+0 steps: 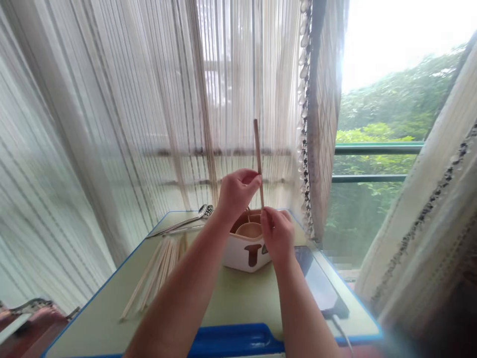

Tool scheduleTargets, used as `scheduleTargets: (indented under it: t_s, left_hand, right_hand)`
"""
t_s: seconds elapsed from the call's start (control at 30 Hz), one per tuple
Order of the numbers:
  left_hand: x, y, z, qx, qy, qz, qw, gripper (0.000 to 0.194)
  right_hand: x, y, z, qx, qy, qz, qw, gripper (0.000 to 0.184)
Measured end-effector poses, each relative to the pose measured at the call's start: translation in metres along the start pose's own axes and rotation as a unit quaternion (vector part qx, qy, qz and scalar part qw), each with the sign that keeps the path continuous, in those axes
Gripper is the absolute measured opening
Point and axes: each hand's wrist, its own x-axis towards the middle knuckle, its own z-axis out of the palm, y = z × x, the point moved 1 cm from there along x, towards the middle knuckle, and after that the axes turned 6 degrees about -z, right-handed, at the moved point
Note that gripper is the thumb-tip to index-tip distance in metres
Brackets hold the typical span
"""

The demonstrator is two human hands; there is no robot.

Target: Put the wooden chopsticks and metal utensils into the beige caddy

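My left hand pinches a brown wooden chopstick at about its middle, and the stick stands nearly upright. Lower down, the fingertips of my right hand close on the same chopstick near its bottom end. Whether it is one stick or two pressed together, I cannot tell. Just beneath and behind my hands sits a white utensil holder with a brown divided inside and a brown mark on its front. My wrists and right hand cover parts of its rim.
Several pale chopsticks lie on the table at the left, partly behind my left forearm. Beyond them rest metal slotted spoons. A dark tablet-like device with a white cable lies right. A blue tray runs along the front edge.
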Motion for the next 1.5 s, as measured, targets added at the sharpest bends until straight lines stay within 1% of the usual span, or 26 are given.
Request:
scheduleTargets:
  t_s: [0.17,0.23,0.3,0.37,0.4,0.47,0.6,0.7,0.8,0.9,0.97,1.07,1.17,1.23,1.33,1.5]
  left_hand:
    - [0.001,-0.012,0.009,0.035,0.010,0.026,0.999,0.020]
    - [0.002,-0.018,0.010,0.044,0.009,0.035,0.998,0.019]
    - [0.005,-0.022,0.010,0.028,0.001,0.029,0.999,0.017]
    - [0.007,-0.025,0.008,-0.001,0.005,0.015,1.000,0.018]
    - [0.007,-0.025,0.007,-0.011,0.014,0.009,1.000,0.018]
    - [0.007,-0.023,0.006,-0.007,0.035,0.004,0.999,0.020]
    - [0.002,-0.014,0.006,0.074,0.037,0.026,0.996,0.020]
    - [0.001,-0.012,0.007,0.128,0.039,0.043,0.990,0.019]
    - [0.004,-0.016,0.004,0.144,0.050,0.031,0.988,0.019]
    - [0.009,-0.023,-0.004,0.150,0.082,0.021,0.985,0.022]
    - [0.013,-0.028,-0.010,0.136,0.090,0.019,0.986,0.024]
    - [0.016,-0.032,-0.015,0.081,0.066,0.004,0.995,0.023]
    - [0.016,-0.031,-0.013,0.050,0.055,-0.002,0.997,0.021]
    - [0.014,-0.030,-0.009,0.057,0.051,0.000,0.997,0.019]
    - [0.012,-0.029,-0.002,0.080,0.029,0.005,0.996,0.018]
    - [0.009,-0.032,0.002,0.167,0.014,0.034,0.985,0.014]
  right_hand:
    - [0.005,0.006,-0.011,0.013,-0.086,0.031,0.996,0.021]
    - [0.011,0.008,-0.012,0.017,-0.134,0.046,0.990,0.021]
    - [0.020,0.013,-0.011,0.006,-0.187,0.062,0.980,0.021]
    - [0.031,0.018,-0.009,-0.012,-0.220,0.076,0.972,0.021]
    - [0.035,0.020,-0.007,-0.019,-0.224,0.081,0.971,0.022]
    - [0.041,0.022,-0.003,-0.020,-0.210,0.088,0.974,0.022]
    - [0.039,0.015,0.008,-0.031,-0.183,0.097,0.978,0.021]
    - [0.034,0.006,0.015,-0.073,-0.188,0.100,0.974,0.022]
    - [0.031,0.000,0.016,-0.105,-0.203,0.099,0.969,0.022]
    - [0.030,0.000,0.015,-0.131,-0.218,0.090,0.963,0.021]
    - [0.031,0.002,0.015,-0.135,-0.224,0.082,0.962,0.021]
    - [0.035,0.005,0.017,-0.121,-0.218,0.072,0.966,0.018]
    - [0.040,0.007,0.019,-0.107,-0.202,0.060,0.972,0.017]
    - [0.041,0.009,0.020,-0.107,-0.201,0.059,0.972,0.017]
    - [0.037,0.012,0.019,-0.113,-0.220,0.066,0.967,0.017]
    - [0.026,0.017,0.015,-0.128,-0.238,0.056,0.961,0.020]
